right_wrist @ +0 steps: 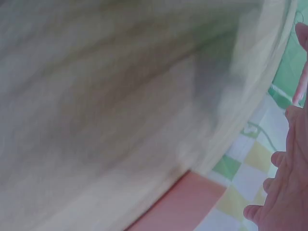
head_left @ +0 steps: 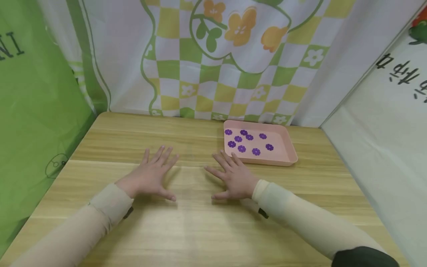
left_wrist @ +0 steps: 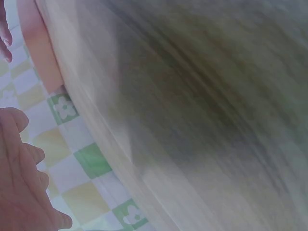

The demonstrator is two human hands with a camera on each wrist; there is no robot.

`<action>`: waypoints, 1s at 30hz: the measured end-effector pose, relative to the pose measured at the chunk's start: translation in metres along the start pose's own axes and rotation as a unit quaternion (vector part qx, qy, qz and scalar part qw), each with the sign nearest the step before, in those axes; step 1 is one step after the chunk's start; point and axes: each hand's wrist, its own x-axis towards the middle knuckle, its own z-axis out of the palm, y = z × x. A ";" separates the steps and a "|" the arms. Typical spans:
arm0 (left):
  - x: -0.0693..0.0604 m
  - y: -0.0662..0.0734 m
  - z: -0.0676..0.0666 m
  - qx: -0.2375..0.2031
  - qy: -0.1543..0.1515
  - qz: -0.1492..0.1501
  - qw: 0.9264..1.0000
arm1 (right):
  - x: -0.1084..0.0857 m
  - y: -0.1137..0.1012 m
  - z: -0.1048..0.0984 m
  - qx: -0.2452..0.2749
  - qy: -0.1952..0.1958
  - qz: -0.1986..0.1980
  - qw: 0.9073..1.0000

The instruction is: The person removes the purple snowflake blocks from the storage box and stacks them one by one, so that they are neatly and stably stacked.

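Purple flowers (head_left: 256,151) lie scattered in a pink tray (head_left: 280,146)

From the head view I can count nine small flowers inside the tray, which sits right of centre in the frame, at the far edge of the desk (head_left: 193,230), before a checked cloth (head_left: 227,81). Both wrist views show only its outer wall: upper left in the left one, bottom centre in the right one.

The left hand (head_left: 150,177), left of centre, is spread, thumb well out, holding nothing. The right hand (head_left: 238,180), just right of centre, is spread too and holds nothing; its fingertips overlap the tray's near left corner in the head view, but I cannot tell whether they touch it.
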 end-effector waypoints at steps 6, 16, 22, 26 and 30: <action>0.006 -0.001 -0.003 -0.032 0.023 -0.015 0.999 | -0.006 0.017 -0.006 0.007 0.047 0.028 0.998; 0.029 0.003 -0.017 -0.136 0.080 -0.024 0.987 | -0.022 0.047 -0.017 0.083 0.081 0.091 0.989; 0.046 0.010 -0.025 -0.173 0.079 -0.014 0.982 | -0.032 0.063 -0.022 0.109 0.091 0.123 0.982; 0.061 0.017 -0.037 -0.199 0.074 -0.001 0.977 | -0.039 0.078 -0.023 0.125 0.103 0.140 0.977; 0.080 0.022 -0.046 -0.234 0.076 0.000 0.969 | -0.046 0.097 -0.019 0.126 0.116 0.164 0.971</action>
